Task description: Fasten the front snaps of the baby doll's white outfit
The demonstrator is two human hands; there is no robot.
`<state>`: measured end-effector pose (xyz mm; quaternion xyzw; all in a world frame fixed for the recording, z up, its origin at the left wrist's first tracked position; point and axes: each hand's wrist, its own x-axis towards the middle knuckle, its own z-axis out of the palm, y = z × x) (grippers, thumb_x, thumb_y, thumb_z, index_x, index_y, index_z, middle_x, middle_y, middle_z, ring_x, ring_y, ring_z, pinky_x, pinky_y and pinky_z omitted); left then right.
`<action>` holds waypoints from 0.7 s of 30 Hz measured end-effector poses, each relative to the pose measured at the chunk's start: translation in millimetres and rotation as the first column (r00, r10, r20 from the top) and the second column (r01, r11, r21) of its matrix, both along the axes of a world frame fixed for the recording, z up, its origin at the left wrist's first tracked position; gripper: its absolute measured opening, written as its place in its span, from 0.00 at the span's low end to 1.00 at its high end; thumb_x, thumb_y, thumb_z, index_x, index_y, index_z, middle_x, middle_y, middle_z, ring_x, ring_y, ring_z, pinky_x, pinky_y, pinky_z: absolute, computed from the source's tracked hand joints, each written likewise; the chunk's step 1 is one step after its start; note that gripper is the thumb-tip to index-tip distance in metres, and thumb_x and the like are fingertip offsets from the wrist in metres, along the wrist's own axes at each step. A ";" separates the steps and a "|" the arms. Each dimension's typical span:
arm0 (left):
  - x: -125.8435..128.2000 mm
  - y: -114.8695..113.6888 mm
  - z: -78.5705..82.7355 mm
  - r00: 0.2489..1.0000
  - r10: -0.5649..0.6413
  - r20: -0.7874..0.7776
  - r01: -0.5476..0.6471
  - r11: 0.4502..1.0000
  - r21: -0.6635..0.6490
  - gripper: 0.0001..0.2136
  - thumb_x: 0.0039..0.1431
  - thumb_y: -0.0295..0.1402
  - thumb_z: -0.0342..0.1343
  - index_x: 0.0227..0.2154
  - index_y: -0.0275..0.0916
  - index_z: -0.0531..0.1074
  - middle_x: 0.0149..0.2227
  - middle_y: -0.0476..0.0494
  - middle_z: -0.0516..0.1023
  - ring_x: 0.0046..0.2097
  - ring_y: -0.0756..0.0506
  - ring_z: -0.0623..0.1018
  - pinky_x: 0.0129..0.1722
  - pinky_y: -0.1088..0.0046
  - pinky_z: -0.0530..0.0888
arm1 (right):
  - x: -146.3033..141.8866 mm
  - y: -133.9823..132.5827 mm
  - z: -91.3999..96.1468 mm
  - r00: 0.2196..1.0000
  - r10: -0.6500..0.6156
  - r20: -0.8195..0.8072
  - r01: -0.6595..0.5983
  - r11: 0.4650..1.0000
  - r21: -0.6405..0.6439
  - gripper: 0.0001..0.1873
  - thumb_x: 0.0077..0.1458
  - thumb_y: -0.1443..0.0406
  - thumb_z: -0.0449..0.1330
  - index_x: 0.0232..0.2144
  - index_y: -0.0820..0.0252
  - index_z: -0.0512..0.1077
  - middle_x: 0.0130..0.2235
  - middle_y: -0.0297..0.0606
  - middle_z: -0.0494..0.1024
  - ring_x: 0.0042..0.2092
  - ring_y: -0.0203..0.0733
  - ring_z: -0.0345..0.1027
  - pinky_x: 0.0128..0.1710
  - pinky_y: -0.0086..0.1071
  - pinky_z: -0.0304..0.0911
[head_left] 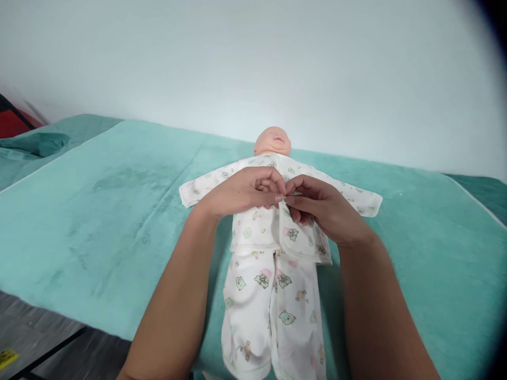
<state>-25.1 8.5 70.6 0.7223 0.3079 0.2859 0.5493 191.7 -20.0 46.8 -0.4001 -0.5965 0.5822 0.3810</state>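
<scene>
A baby doll lies on its back, wearing a white printed baby jacket and matching trousers. My left hand pinches the jacket's front edge at the chest between thumb and fingers. Right beside it, my right hand grips the same edge, the fingertips of both hands almost touching. Below my hands the front flap hangs loose over the top of the trousers. Whatever small fastening lies between the fingertips is mostly hidden. Both sleeves stretch out to the sides.
A teal cloth covers the table beneath the doll. Behind it stands a pale wall. A red item shows at the far left. At the lower left are the dark floor and a yellow label.
</scene>
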 end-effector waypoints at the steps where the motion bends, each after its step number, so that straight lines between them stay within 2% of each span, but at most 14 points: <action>1: -0.3 0.0 0.2 1.000 -0.009 0.002 0.009 1.000 0.005 0.04 0.59 0.31 0.61 0.36 0.38 0.75 0.31 0.50 0.76 0.33 0.53 0.74 0.33 0.76 0.71 | 0.2 0.2 -0.3 1.000 0.002 -0.006 -0.002 1.000 -0.003 0.07 0.60 0.62 0.65 0.38 0.56 0.72 0.24 0.28 0.72 0.26 0.31 0.65 0.25 0.25 0.57; 7: -1.2 0.7 0.0 1.000 -0.030 -0.005 0.030 0.999 0.010 0.04 0.60 0.28 0.59 0.38 0.38 0.75 0.32 0.49 0.77 0.34 0.53 0.75 0.35 0.76 0.72 | 0.8 1.8 -1.7 0.999 0.000 -0.034 0.000 1.000 -0.001 0.06 0.60 0.62 0.65 0.39 0.56 0.73 0.23 0.29 0.72 0.25 0.31 0.64 0.23 0.25 0.56; 13: -2.4 2.1 -1.2 1.000 -0.017 -0.021 0.017 1.000 0.003 0.09 0.56 0.23 0.56 0.39 0.39 0.76 0.32 0.50 0.77 0.35 0.53 0.76 0.35 0.77 0.72 | 1.2 3.0 -4.1 0.999 0.012 -0.040 -0.011 1.000 0.010 0.07 0.60 0.62 0.66 0.38 0.56 0.73 0.23 0.29 0.71 0.25 0.31 0.64 0.22 0.25 0.54; 21: -1.3 1.8 -1.8 0.999 0.009 -0.041 -0.009 1.000 0.009 0.11 0.53 0.23 0.56 0.38 0.40 0.76 0.31 0.51 0.77 0.33 0.53 0.75 0.33 0.77 0.71 | 1.5 3.2 -3.6 0.999 0.008 -0.046 -0.007 1.000 0.019 0.07 0.59 0.62 0.67 0.38 0.56 0.73 0.22 0.29 0.71 0.25 0.31 0.63 0.22 0.26 0.54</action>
